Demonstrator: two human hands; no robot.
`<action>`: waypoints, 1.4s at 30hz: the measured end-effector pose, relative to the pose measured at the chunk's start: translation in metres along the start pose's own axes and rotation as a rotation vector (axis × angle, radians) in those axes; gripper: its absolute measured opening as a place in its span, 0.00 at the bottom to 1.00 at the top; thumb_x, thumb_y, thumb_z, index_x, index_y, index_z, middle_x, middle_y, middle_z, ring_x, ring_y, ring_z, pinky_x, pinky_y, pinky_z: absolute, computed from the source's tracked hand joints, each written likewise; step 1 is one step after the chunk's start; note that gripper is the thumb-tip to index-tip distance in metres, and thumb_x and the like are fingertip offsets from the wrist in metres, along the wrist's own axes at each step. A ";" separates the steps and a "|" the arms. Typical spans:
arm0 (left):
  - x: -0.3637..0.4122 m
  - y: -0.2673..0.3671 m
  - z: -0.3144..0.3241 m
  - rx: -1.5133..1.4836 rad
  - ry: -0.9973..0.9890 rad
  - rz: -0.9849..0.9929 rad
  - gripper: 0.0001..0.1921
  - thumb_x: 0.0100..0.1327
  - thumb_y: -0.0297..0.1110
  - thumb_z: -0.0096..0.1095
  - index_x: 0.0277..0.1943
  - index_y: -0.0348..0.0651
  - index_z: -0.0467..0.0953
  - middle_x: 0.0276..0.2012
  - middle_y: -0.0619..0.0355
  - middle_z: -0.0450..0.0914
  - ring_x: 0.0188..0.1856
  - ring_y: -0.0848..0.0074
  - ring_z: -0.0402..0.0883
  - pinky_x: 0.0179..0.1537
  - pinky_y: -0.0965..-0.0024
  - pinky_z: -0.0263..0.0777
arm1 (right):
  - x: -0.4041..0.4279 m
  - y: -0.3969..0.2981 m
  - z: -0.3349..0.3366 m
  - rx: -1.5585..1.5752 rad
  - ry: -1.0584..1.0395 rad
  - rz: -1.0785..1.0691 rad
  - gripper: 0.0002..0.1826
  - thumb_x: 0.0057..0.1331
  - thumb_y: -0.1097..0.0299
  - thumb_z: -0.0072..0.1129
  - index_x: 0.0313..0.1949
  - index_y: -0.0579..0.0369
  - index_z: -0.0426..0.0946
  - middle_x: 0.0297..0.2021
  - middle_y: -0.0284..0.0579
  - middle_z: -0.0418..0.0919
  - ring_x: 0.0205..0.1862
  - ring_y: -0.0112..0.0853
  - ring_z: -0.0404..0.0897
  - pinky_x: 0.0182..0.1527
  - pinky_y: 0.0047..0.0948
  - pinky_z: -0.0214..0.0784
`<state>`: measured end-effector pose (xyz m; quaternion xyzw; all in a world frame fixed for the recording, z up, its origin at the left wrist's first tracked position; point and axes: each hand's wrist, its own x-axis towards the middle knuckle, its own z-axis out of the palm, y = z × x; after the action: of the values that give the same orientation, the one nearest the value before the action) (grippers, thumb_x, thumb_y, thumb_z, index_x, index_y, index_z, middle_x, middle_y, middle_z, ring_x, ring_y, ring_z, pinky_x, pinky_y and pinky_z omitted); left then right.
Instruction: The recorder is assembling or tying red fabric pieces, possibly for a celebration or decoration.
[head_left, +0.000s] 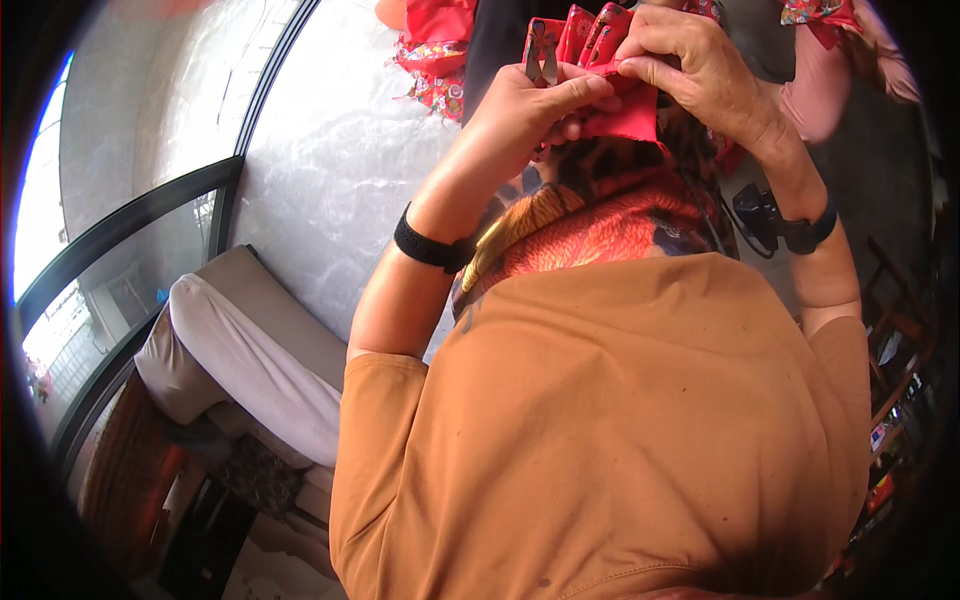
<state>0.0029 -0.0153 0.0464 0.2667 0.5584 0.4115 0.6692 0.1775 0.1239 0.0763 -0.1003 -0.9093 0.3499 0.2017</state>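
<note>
At the top of the head view, my left hand grips a piece of red fabric between thumb and fingers. Small metal thread snips stick up from the same hand, their points beside patterned red folds. My right hand pinches the fabric's upper edge between thumb and fingertips, to the right of the left thumb. Several folded red pieces with a floral print stand up just beyond my fingers. The lower part of the red fabric hangs over my patterned trousers. Part of the left fingers is hidden behind the cloth.
More red floral cloth lies at the upper left. Another person's pink-clad leg is at the upper right, with patterned cloth above. A sofa with a pale cover stands at left beside a dark-framed glass panel. Cluttered shelving stands right.
</note>
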 end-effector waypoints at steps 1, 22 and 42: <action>0.001 -0.003 0.000 0.000 0.000 -0.002 0.12 0.68 0.39 0.62 0.41 0.38 0.84 0.29 0.63 0.83 0.20 0.92 0.68 0.17 0.85 0.56 | 0.002 -0.004 -0.002 0.001 0.000 0.001 0.03 0.57 0.77 0.63 0.31 0.63 0.80 0.27 0.47 0.78 0.33 0.36 0.79 0.37 0.32 0.70; -0.010 0.000 0.010 0.128 0.074 0.226 0.17 0.71 0.48 0.52 0.44 0.42 0.79 0.22 0.68 0.73 0.18 0.89 0.62 0.17 0.82 0.54 | 0.012 -0.050 -0.008 0.011 -0.014 0.353 0.02 0.59 0.77 0.59 0.32 0.61 0.78 0.26 0.43 0.76 0.32 0.31 0.78 0.38 0.30 0.69; -0.015 0.007 -0.005 0.229 -0.262 0.198 0.21 0.72 0.48 0.46 0.34 0.41 0.79 0.19 0.67 0.69 0.19 0.86 0.63 0.19 0.79 0.54 | -0.031 -0.078 0.038 0.306 0.091 0.424 0.03 0.60 0.77 0.64 0.34 0.59 0.81 0.25 0.36 0.79 0.25 0.21 0.75 0.29 0.22 0.67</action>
<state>-0.0044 -0.0246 0.0588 0.4462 0.4806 0.3709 0.6576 0.1857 0.0337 0.0943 -0.2725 -0.7946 0.5127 0.1774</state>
